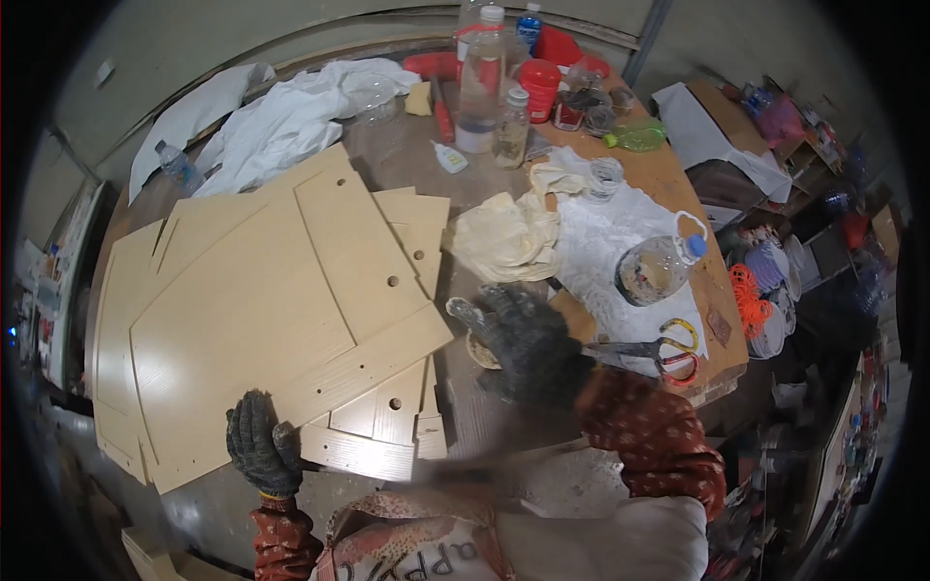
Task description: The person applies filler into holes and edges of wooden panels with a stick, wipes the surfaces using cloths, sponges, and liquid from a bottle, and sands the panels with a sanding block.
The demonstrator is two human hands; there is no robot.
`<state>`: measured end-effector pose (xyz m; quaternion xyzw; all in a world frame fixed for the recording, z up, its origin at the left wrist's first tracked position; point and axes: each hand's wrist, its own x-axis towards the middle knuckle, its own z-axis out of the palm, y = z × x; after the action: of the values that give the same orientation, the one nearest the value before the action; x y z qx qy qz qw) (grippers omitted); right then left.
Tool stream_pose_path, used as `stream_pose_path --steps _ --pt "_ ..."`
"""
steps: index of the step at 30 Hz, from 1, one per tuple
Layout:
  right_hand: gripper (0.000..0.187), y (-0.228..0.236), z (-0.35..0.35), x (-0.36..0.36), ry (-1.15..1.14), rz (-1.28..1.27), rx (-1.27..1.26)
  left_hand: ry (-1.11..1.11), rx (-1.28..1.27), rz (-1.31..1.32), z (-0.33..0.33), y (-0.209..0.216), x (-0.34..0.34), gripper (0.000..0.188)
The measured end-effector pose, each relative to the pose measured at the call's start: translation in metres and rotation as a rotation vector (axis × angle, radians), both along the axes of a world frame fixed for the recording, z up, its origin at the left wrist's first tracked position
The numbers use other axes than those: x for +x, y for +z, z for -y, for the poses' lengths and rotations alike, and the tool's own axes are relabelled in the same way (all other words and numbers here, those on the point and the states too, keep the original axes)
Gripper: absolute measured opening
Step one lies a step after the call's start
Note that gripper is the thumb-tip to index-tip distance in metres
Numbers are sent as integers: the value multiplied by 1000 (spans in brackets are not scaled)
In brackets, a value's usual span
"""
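Observation:
My left hand point(263, 447), in a dark grey knit glove, lies with its fingers flat on the lower edge of the top cream wooden panel point(237, 290). That panel rests on a loose stack of similar panels point(373, 450), with drilled holes and grooved lines. To the right of the stack, my right hand point(528, 339), gloved the same way, hovers over a small round tan container point(481, 351), partly hiding it. One finger has a whitish covering or coating and stretches out to the left. I see nothing held in either hand.
Scissors point(664, 353) and a big clear bottle with a blue cap point(659, 269) lie right of my right hand. Crumpled cream cloth point(504, 237), a tall bottle point(481, 87), a jar point(511, 131) and a red tub point(539, 89) stand farther back. White sheeting point(291, 116) covers the far left.

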<state>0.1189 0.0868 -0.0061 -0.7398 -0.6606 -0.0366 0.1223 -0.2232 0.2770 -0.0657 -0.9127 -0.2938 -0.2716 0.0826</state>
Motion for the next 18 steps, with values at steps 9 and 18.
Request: stream_pose_path --steps 9,18 --pt "39 41 1 55 -216 -122 487 34 3 12 0 -3 1 40" --pt "74 -24 27 149 -683 -14 -43 30 31 63 -1 0 4 39"
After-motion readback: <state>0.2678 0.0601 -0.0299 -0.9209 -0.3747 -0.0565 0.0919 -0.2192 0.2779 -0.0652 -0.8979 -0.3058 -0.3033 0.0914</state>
